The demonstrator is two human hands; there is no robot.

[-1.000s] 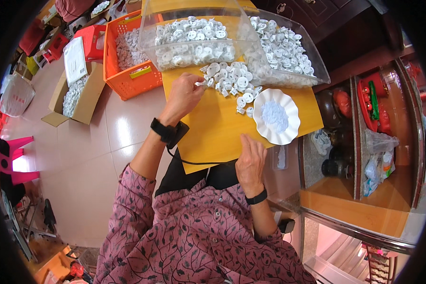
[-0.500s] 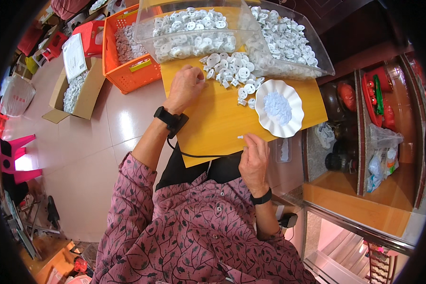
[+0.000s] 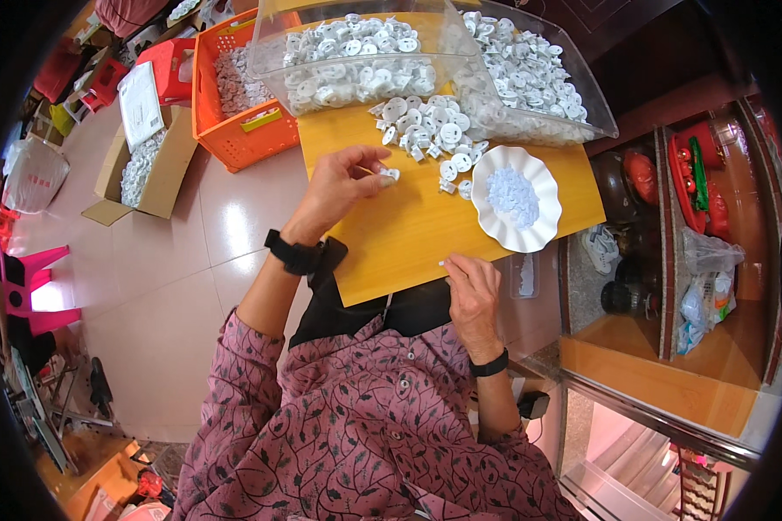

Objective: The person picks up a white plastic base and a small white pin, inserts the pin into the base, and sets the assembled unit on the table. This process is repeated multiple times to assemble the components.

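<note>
Over the left part of the yellow board, my left hand (image 3: 346,184) pinches a small white plastic part (image 3: 390,174) between thumb and fingertips. Near the board's front edge my right hand (image 3: 473,295) is closed, with a tiny white peg (image 3: 442,262) showing at its fingertips. Beyond the left hand lies a loose pile of round white plastic parts (image 3: 426,126). A white scalloped dish (image 3: 543,227) to the right holds many tiny pale pieces (image 3: 513,196). Both wrists wear black bands.
Two clear bins (image 3: 365,74) full of white parts stand at the board's far side. An orange crate (image 3: 235,143) and an open cardboard box (image 3: 169,174) are on the left. Shelves (image 3: 660,260) with bags and jars rise at the right. A small clear container (image 3: 524,276) sits below the board's right edge.
My left hand has come back from beside the pile toward me, and the white part in its fingers now shows. My right hand has shifted slightly, still pinching the peg.
</note>
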